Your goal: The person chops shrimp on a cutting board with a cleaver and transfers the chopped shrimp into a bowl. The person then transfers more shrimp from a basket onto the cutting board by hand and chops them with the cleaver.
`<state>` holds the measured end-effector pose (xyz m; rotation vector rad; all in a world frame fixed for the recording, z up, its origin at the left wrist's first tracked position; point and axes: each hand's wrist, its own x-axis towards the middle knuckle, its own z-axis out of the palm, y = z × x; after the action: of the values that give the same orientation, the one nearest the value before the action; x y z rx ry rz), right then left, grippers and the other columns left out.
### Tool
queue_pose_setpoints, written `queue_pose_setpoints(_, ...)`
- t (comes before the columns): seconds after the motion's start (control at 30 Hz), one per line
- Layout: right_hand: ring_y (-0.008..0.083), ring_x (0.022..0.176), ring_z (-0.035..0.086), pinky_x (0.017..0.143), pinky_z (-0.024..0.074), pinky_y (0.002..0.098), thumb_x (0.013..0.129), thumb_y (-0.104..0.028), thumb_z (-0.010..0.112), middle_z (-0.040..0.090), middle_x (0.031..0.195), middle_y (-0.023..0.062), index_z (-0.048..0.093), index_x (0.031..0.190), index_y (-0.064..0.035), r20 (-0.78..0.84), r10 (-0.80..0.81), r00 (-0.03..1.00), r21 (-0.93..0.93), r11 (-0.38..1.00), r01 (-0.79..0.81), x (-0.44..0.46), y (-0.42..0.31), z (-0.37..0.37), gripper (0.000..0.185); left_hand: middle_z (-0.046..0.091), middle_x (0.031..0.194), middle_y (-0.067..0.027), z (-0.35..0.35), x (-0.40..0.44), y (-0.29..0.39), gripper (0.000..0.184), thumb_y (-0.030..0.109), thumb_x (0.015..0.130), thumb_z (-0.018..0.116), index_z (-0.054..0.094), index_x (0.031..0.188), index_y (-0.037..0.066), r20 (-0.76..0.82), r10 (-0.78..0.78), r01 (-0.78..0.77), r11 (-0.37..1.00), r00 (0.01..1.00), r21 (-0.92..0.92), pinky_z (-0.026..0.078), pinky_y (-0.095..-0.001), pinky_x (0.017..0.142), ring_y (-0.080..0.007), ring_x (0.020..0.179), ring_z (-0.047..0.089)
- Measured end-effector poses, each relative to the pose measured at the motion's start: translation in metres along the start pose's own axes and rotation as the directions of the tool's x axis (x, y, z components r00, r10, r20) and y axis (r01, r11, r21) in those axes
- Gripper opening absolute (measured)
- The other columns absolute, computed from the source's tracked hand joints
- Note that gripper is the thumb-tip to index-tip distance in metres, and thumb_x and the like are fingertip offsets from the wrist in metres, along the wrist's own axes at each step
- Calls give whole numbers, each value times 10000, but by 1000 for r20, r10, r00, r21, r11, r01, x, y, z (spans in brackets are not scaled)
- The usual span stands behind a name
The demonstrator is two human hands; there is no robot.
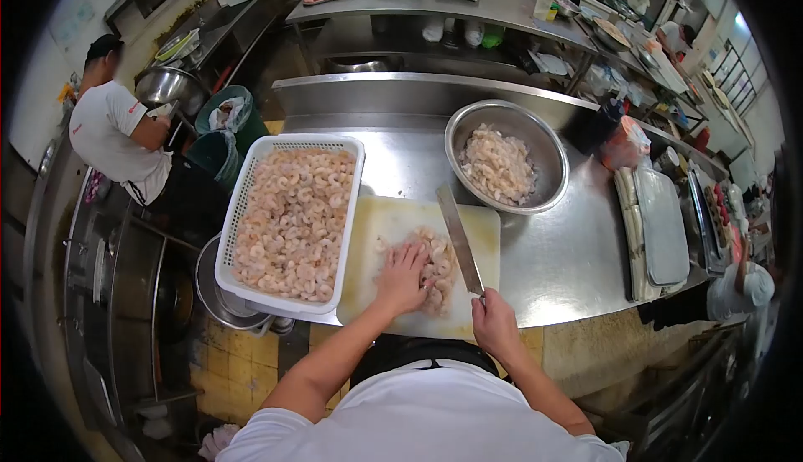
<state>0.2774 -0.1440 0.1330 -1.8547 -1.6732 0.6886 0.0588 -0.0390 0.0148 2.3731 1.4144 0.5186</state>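
Note:
On a pale cutting board [360, 295] lies a pile of peeled shrimp [437, 293]. My left hand [403, 278] rests on the pile's left side, fingers spread. A large knife [460, 240] is gripped by its handle in my right hand [495, 321], at the board's right edge. Its blade points away from me, just right of the pile. A white perforated basket [357, 202] full of shrimp [293, 223] stands left of the board. Behind the board to the right, a steel bowl [548, 152] holds shrimp pieces [499, 163].
Bins [238, 119] and a person in a white shirt [109, 127] are at the left. Trays [661, 223] and a plastic bag [625, 144] stand on the steel table's right side. A raised steel rim [368, 94] runs along the back. Other people work farther off.

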Motion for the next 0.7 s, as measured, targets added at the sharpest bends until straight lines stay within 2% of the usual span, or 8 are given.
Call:
queue_pose_setpoints(0.07,526,867,666,746,531,585,1005,-139,656,673,989,299,629,1154,33,-7,-31,999,-50,998,31,3,-6,0,229,370,1675,-255,7,-8,-1,773,503,930,702,527,1529,49,35,74,-75,997,997,23,166,-675,1273,-437,1577,308)
queue_pose_setpoints(0.17,530,881,663,761,533,587,1005,-130,648,671,1011,303,618,1183,40,5,-50,999,-117,992,50,13,-2,4,248,355,1690,-251,-16,-23,18,843,607,911,686,527,1548,78,63,172,-173,985,983,3,152,-689,1271,-429,1609,249)
queue_pose_setpoints(0.27,535,887,663,764,530,595,1004,-133,650,676,1017,311,616,1182,46,-16,-46,999,-130,991,43,17,11,7,255,318,1713,-245,-10,-33,27,902,691,886,668,522,1568,120,123,328,-326,945,937,-40,132,-719,1260,-425,1621,226)
queue_pose_setpoints(0.37,533,897,665,768,529,597,1004,-130,650,684,1007,316,624,1164,48,-28,8,1000,-100,995,-11,14,12,-2,240,296,1723,-245,7,-32,33,951,739,844,679,521,1577,152,130,336,-345,937,933,54,122,-736,1253,-416,1630,208)
queue_pose_setpoints(0.47,531,900,668,762,526,593,1004,-124,651,688,985,321,633,1147,51,-52,61,997,-82,995,-65,7,15,-10,227,261,1735,-254,9,-24,55,883,679,889,663,498,1601,183,209,474,-477,878,856,-35,113,-701,1277,-430,1628,201)
queue_pose_setpoints(0.57,531,898,667,759,522,586,1004,-123,654,685,960,321,641,1144,51,-63,90,994,-38,995,-93,1,19,-17,223,323,1706,-251,38,-20,63,743,583,933,671,551,1548,183,209,561,-579,815,801,34,136,-725,1259,-443,1616,223)
queue_pose_setpoints(0.67,531,902,664,761,517,582,1002,-122,659,680,963,323,647,1148,46,-80,134,988,-8,991,-135,-7,19,-23,223,357,1681,-271,64,-2,54,605,430,983,645,564,1532,188,212,427,-470,850,879,240,155,-714,1258,-444,1601,256)
queue_pose_setpoints(0.7,530,905,664,765,519,580,1004,-127,657,680,967,322,650,1148,45,-85,130,988,-12,991,-132,-10,23,-23,224,365,1673,-278,59,6,53,612,416,983,640,557,1538,171,205,393,-438,854,897,281,157,-712,1257,-448,1594,265)
